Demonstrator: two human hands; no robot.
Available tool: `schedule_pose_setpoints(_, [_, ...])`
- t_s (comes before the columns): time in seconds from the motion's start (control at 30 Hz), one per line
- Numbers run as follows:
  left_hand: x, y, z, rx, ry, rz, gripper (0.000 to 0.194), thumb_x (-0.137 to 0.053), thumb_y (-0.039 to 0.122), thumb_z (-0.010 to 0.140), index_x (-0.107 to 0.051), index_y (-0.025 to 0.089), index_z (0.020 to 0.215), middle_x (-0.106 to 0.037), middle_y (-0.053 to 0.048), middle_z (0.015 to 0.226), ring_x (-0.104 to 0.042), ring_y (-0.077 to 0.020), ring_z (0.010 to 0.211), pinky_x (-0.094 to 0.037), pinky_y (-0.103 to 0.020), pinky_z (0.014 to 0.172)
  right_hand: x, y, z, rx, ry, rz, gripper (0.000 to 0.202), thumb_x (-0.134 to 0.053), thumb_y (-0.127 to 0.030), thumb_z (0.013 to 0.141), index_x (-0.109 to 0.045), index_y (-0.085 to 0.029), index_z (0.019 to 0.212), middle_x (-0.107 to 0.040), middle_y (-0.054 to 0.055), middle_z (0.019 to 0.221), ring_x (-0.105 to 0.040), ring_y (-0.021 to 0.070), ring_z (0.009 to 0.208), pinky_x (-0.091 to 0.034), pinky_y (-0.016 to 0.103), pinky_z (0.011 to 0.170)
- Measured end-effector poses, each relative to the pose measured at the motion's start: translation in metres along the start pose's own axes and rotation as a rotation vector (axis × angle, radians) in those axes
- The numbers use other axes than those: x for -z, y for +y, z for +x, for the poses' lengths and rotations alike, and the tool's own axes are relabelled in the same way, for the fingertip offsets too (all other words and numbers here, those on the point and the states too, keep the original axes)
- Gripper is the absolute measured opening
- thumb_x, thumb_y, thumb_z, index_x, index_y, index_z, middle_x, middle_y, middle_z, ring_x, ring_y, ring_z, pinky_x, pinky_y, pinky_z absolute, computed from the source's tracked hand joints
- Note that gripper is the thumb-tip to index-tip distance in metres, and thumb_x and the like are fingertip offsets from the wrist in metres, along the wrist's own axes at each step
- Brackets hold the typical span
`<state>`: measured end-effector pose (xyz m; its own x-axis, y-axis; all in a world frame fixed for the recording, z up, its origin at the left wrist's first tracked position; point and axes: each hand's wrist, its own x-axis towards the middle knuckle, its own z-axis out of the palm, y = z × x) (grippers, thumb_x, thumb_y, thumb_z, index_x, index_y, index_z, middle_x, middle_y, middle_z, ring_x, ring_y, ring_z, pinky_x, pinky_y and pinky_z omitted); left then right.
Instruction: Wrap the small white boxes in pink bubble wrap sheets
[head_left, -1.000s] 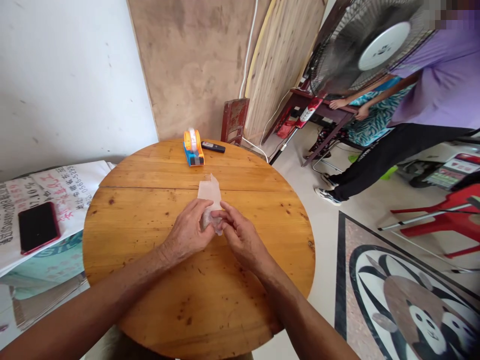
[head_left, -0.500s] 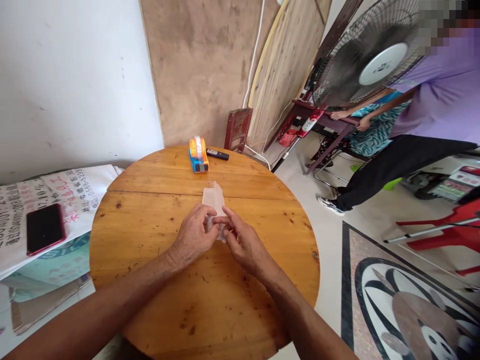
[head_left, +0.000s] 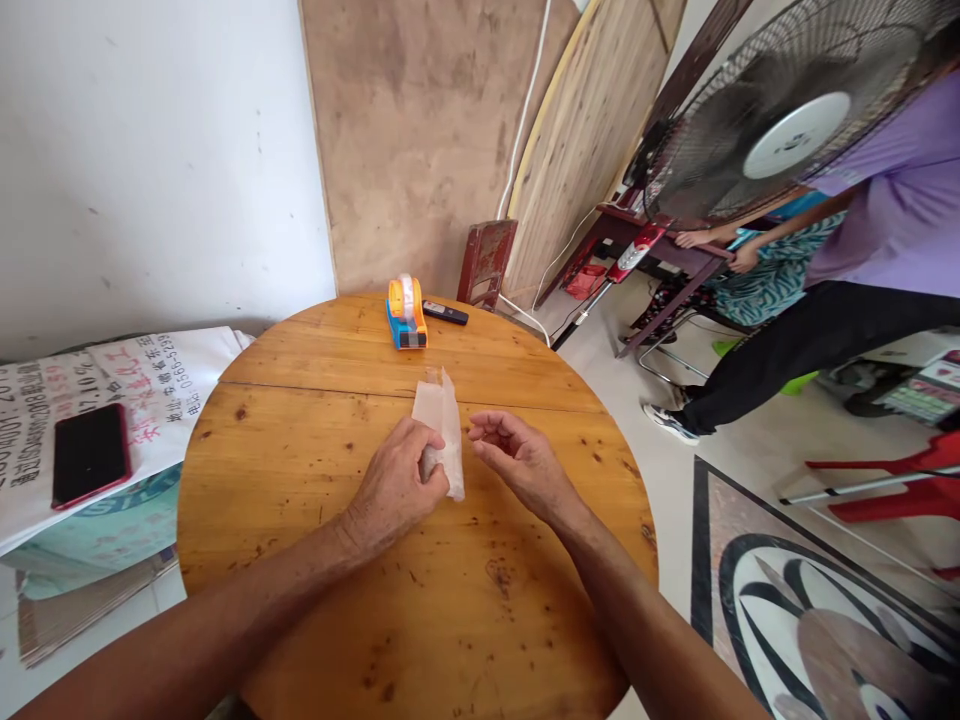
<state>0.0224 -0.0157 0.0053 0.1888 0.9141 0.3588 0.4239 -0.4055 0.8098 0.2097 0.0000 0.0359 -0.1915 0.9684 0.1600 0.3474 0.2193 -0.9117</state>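
A whitish, partly see-through wrapped packet [head_left: 448,430] lies at the middle of the round wooden table [head_left: 337,360]. My left hand [head_left: 401,475] grips its left side between thumb and fingers. Just right of the packet, my right hand [head_left: 521,460] hovers with curled fingers and a gap between thumb and fingertips, touching nothing. Toward the table's far edge stands an orange and blue tape dispenser [head_left: 406,318] with a roll in it. Beside the dispenser lies a dark, slim object [head_left: 445,313].
At the left, a phone [head_left: 91,455] rests on a white printed sack [head_left: 180,375]. A wooden chair back [head_left: 487,262] rises behind the table. On the right are a large fan [head_left: 795,135], a person in purple [head_left: 900,200] and a red chair [head_left: 900,485].
My right hand has let go of the packet and moved right, its fingers parting. The packet shows more of its right side. The view has shifted slightly.
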Motion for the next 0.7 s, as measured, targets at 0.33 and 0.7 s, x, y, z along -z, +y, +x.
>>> schedule_pose_setpoints(0.33, [0.001,-0.002,-0.002,-0.172,-0.019,0.107,0.036,-0.051,0.006,0.075,-0.058,0.019,0.108,-0.056,-0.01,0.125,-0.06,-0.0229,0.107,-0.052,-0.035,0.087,-0.011,-0.003,0.01,0.164,-0.156,-0.147,0.022,-0.052,-0.02,0.088,-0.064,-0.021,0.106,-0.071,0.005,0.094,-0.063,0.0153,0.085,-0.051,0.029,0.078])
schedule_pose_setpoints(0.7, [0.003,-0.001,-0.001,-0.251,-0.033,0.203,0.028,-0.047,0.006,0.075,-0.062,0.017,0.096,-0.065,-0.01,0.101,-0.062,-0.0231,0.093,-0.053,-0.035,0.081,0.003,0.009,0.034,-0.071,0.017,-0.056,0.016,-0.062,-0.026,0.078,-0.063,-0.019,0.093,-0.069,0.003,0.083,-0.065,0.0148,0.076,-0.053,0.027,0.068])
